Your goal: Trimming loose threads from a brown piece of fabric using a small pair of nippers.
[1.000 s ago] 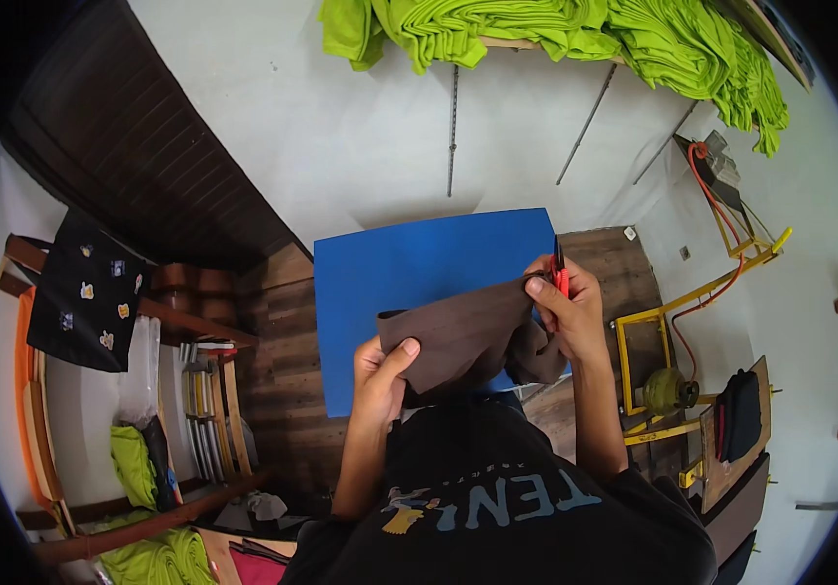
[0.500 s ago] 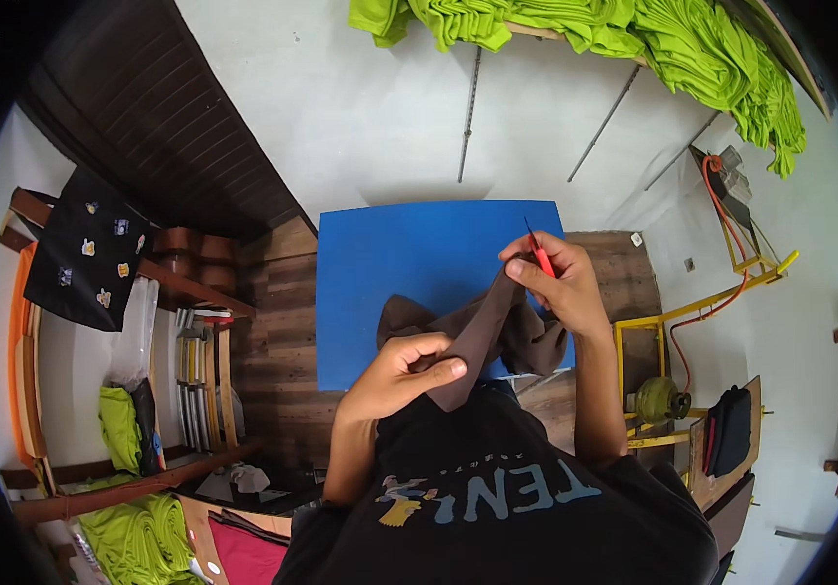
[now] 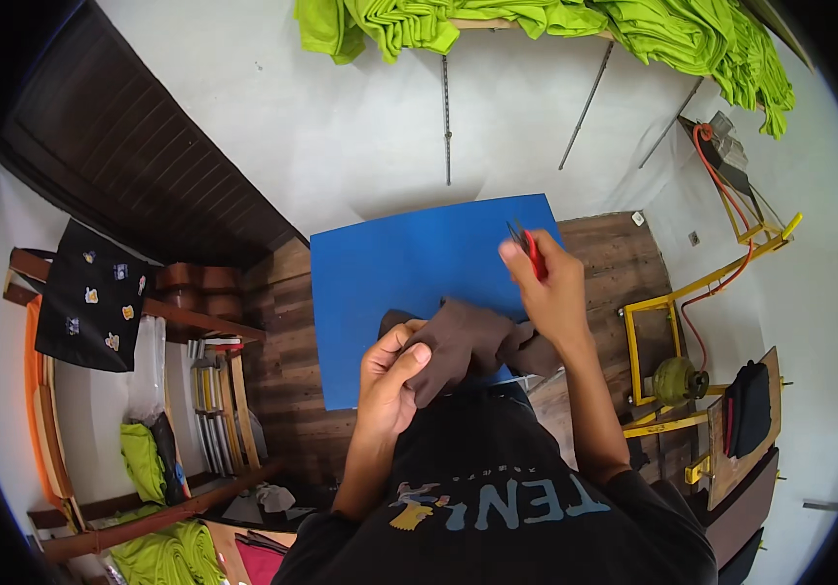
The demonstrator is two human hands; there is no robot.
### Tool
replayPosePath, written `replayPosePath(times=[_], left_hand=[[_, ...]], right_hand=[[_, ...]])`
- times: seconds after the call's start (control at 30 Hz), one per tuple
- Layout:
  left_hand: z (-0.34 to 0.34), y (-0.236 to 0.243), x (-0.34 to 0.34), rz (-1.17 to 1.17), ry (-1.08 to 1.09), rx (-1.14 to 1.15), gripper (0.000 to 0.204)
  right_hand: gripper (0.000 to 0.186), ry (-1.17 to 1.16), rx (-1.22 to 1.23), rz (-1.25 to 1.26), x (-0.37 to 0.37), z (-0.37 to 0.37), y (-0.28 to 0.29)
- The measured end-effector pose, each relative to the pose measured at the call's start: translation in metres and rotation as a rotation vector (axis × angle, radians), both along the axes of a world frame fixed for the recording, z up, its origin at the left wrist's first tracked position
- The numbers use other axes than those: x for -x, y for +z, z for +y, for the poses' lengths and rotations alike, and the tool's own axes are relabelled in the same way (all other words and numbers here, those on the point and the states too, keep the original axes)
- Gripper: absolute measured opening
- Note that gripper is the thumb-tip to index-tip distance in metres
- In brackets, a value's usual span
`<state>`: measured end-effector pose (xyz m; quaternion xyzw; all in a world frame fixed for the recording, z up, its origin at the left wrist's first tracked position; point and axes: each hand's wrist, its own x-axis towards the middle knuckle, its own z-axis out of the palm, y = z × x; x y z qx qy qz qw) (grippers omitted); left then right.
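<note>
Pinching a bunched brown cloth [image 3: 458, 336] between thumb and fingers of the left hand [image 3: 391, 380], over the near part of a blue table [image 3: 419, 244] and just in front of a black shirt [image 3: 506, 536]. Gripping red-handled snips [image 3: 537, 258] in the closed right hand [image 3: 557, 292], blades pointing away over the table, with fingertips clear of the cloth. Set between lime-green cloths [image 3: 662, 39] high on the far wall and a yellow metal frame [image 3: 631, 356] to the right.
</note>
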<state>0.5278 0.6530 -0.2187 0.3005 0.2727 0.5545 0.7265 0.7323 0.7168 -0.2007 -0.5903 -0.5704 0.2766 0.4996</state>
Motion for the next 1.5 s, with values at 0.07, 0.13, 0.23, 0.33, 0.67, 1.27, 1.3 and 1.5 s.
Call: replayPosePath(times=[0.07,0.13,0.23,0.33,0.67,1.27,1.3,1.5], left_hand=[[0.011,0.0,-0.006,-0.031,0.013,0.027,0.011],[0.023,0.001,-0.012,-0.104,-0.042,0.121,0.011],[0.031,-0.002,-0.019,-0.07,-0.016,0.095,0.009],[0.039,-0.004,-0.024,0.029,0.05,-0.027,0.008],[0.056,0.0,-0.022,0.16,0.111,-0.164,0.008],[0.056,0.01,0.0,0.007,0.054,0.001,0.008],[0.054,0.009,0.001,-0.01,0.04,0.037,0.008],[0.047,0.006,0.012,-0.058,-0.014,0.083,0.01]], right_hand=[[0.035,0.111,0.019,-0.079,-0.012,-0.012,0.007],[0.033,0.205,-0.049,-0.163,-0.011,-0.024,0.015],[0.032,0.272,-0.041,-0.255,-0.001,-0.035,0.01],[0.032,0.29,-0.044,-0.27,0.0,-0.032,0.003],[0.032,0.335,-0.051,-0.303,0.01,-0.013,0.014],[0.035,0.261,0.252,0.314,0.013,0.027,-0.021],[0.037,0.25,0.277,0.321,0.013,0.038,-0.034],[0.034,0.671,0.82,0.749,-0.003,0.062,-0.063]])
